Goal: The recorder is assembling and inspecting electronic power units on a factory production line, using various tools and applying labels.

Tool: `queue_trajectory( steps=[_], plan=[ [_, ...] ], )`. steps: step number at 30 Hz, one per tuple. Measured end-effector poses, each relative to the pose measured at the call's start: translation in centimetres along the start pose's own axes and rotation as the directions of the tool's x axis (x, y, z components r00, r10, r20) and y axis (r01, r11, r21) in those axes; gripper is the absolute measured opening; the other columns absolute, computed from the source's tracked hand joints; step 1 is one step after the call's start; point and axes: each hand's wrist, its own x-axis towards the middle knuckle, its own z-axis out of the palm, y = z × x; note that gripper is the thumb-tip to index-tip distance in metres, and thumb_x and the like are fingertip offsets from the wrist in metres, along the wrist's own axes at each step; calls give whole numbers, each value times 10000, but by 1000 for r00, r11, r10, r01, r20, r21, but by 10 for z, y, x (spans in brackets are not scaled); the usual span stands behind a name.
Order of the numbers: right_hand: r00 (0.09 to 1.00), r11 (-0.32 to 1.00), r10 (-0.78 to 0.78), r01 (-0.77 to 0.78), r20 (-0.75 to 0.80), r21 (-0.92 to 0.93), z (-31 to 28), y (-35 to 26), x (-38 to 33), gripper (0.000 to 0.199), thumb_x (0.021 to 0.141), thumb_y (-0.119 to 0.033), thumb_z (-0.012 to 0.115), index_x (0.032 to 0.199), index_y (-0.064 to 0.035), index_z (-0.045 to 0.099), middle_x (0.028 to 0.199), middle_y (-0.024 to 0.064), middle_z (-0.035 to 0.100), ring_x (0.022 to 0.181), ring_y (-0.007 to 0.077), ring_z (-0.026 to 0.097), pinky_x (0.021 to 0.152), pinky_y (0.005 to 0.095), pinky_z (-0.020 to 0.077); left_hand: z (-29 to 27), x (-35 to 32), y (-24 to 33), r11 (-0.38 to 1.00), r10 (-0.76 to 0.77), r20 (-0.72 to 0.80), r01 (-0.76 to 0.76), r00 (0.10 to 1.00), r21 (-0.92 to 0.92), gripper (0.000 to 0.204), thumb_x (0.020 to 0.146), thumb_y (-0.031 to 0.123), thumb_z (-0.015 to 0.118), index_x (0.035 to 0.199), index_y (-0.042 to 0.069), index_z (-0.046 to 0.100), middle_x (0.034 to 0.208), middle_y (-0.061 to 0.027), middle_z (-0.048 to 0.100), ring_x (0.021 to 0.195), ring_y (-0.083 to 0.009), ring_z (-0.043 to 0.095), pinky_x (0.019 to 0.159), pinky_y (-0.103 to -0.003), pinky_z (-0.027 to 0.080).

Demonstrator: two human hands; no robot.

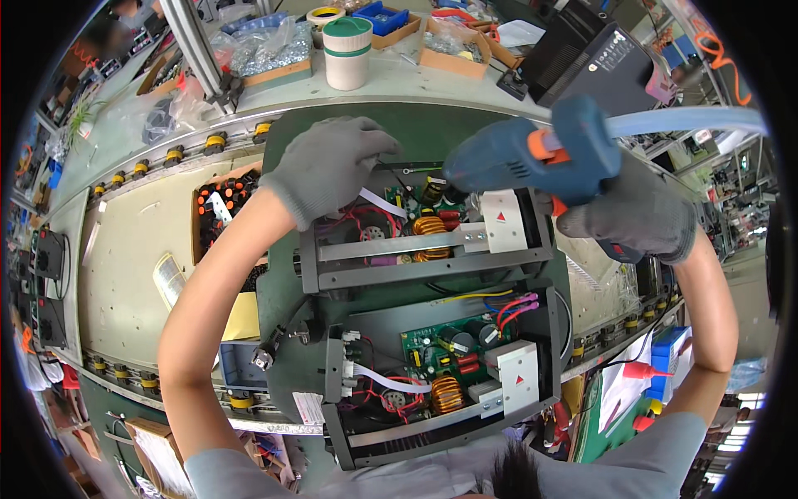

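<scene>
Plainly, the right hand (636,212), in a grey glove, has its fingers wrapped around the grip of a blue power driver (507,156), whose nose points left above the far edge of the far metal chassis (432,271). A pale hose (686,122) extends to the right from the driver's rear end. The left hand (337,162), gloved alike, is at the far left corner of that same chassis, its fingers close together and bent downward; I cannot tell whether they pinch anything. The far chassis lies open on a dark green board (291,366), and a near metal chassis (449,452) lies just beside it, closer to the person's body. Each has a copper-coloured coil and a white plate; the far white plate (501,218) and the near white plate (520,378) both bear a red triangle, with any finer marking too small to read. A white label (308,409) at the board's near left has lines of print, likewise unreadable. On the left, a curled printed sheet (169,279) lies near a carton (197,224) of black and orange parts. Beyond, a black machine (611,62) shows small white markings, and a green-lidded container (347,58) stands upright.
</scene>
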Motion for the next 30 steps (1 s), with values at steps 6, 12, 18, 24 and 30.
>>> queue_trajectory(
  steps=[6, 12, 18, 24, 30],
  plan=[
    [984, 928, 27, 40, 176, -369, 6, -15, 25, 253, 636, -186, 622, 833, -31, 588, 679, 115, 563, 660, 206, 549, 634, 323, 448, 3, -19, 0, 993, 99, -193, -84, 976, 87, 259, 763, 8, 523, 1004, 69, 600, 1033, -129, 577, 955, -320, 540, 810, -394, 448],
    [990, 890, 4, 60, 139, -452, 9, -20, 36, 237, 625, -122, 657, 815, -7, 574, 649, 78, 565, 573, 148, 539, 560, 300, 464, -2, -21, 11, 995, 96, -251, -88, 963, 40, 258, 768, 0, 521, 1005, 64, 601, 1048, -129, 576, 936, -317, 547, 793, -383, 453],
    [985, 760, -136, 173, 107, -626, 12, -14, 36, 356, 632, -266, 601, 758, 67, 593, 691, 200, 573, 650, 270, 591, 617, 350, 471, -11, -31, 22, 996, 73, -260, -58, 963, 65, 253, 767, 4, 529, 999, 65, 607, 1060, -116, 583, 917, -301, 562, 772, -360, 466],
    [1000, 784, 20, -7, 14, -621, 10, -29, 14, 340, 623, -185, 620, 869, 50, 601, 735, 168, 608, 667, 227, 611, 597, 327, 478, -24, -57, 30, 997, 23, -250, -2, 968, 82, 273, 781, 29, 549, 1046, 52, 608, 1090, -135, 566, 954, -293, 565, 808, -340, 464],
    [986, 867, -8, 90, 168, -490, -21, 59, -128, 468, 763, -164, 555, 1214, -75, 467, 1063, 82, 567, 786, 152, 571, 688, 267, 478, -43, -88, 56, 993, -31, -293, -5, 956, -121, 260, 787, 35, 560, 1040, 65, 616, 1074, -126, 578, 945, -290, 581, 798, -336, 474]
  ],
)
